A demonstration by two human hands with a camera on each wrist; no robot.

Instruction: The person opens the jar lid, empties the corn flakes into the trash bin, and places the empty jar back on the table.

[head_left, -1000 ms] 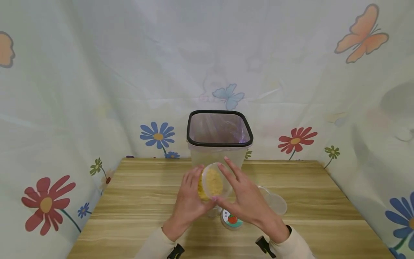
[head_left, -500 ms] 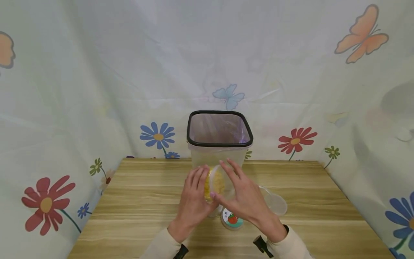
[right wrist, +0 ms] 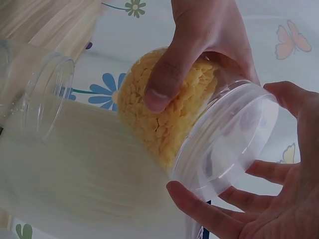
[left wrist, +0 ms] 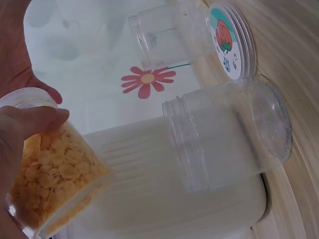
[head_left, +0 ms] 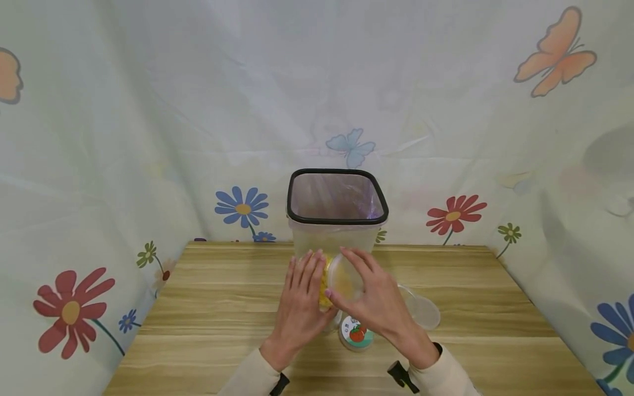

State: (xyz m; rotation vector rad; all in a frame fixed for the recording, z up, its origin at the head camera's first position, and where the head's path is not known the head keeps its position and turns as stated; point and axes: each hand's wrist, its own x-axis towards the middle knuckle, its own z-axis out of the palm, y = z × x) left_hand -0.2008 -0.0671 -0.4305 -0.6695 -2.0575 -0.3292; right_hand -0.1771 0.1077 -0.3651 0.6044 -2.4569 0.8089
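Now both hands are up over the surface (head_left: 208, 308), just short of the bin (head_left: 337, 212). Left hand (head_left: 301, 302) grips the jar (head_left: 331, 280) of yellow flakes: fingers curled round its body, thumb pressed on the side in the right wrist view (right wrist: 167, 82). Jar is tilted, held off the surface, lid end toward the right hand (head_left: 376, 300). Right fingers are spread and curved round the clear lid (right wrist: 227, 139) of the jar, tips touching its rim; thumb below, other fingers at the far side. Lid sits on the jar mouth; cannot tell if it is screwed tight or loose.

Left wrist view: jar (left wrist: 52, 181) in the left fingers, flakes (left wrist: 45, 169) filling most of it. Past the fingertips an empty clear jar (left wrist: 224, 137) stands on the surface, and beyond it a second empty jar (left wrist: 167, 32). A lid with a strawberry label (left wrist: 229, 40) lies flat by that one.

Head view: strawberry lid (head_left: 355, 333) lies on the surface just under the right palm, and one empty jar (head_left: 421, 308) is to the right of the right fingers. Bin has a black rim and a purple liner and stands at the far edge of the surface, behind the fingertips of both hands. Flowered cloth (head_left: 99, 165) hangs all round.
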